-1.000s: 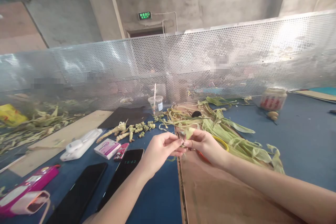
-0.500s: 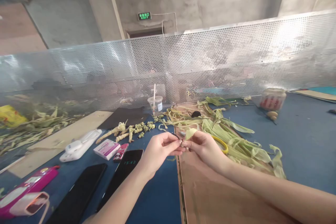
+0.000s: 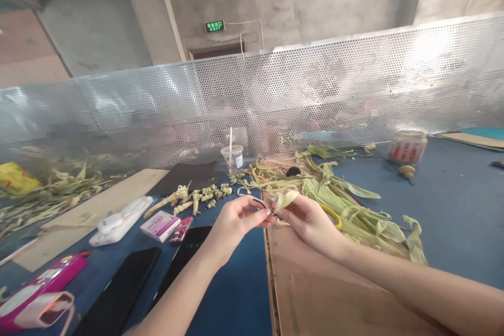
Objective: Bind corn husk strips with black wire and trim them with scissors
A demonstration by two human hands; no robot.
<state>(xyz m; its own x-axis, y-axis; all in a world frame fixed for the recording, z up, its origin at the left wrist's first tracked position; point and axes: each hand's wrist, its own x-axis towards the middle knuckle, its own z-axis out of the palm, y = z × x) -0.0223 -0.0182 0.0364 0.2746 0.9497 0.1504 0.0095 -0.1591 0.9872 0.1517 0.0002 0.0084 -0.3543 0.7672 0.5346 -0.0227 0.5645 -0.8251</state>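
Note:
My left hand (image 3: 240, 220) is closed in a pinch, with a thin dark strand (image 3: 259, 202) curving over its fingers. Fingertip to fingertip with it, my right hand (image 3: 305, 218) pinches a pale green strip of corn husk (image 3: 286, 199). What lies between the two sets of fingertips is too small to make out. Behind my right hand shows a yellow loop-shaped handle (image 3: 333, 215), mostly covered. A pile of corn husks (image 3: 338, 199) spreads beyond it on a brown board (image 3: 311, 283). Small knotted husk pieces (image 3: 208, 194) lie beyond my left hand.
Two black phones (image 3: 122, 289), a pink-and-white box (image 3: 160, 226), a white device (image 3: 120, 220) and a magenta device (image 3: 43, 289) lie on the left. A plastic cup with a straw (image 3: 233, 157) stands before the perforated metal screen (image 3: 275, 100). A jar (image 3: 407, 148) sits at the right.
The husk strip in my right hand has tilted and shows longer above the fingers. The dark strand at my left hand shows more plainly. Both hands stay close together.

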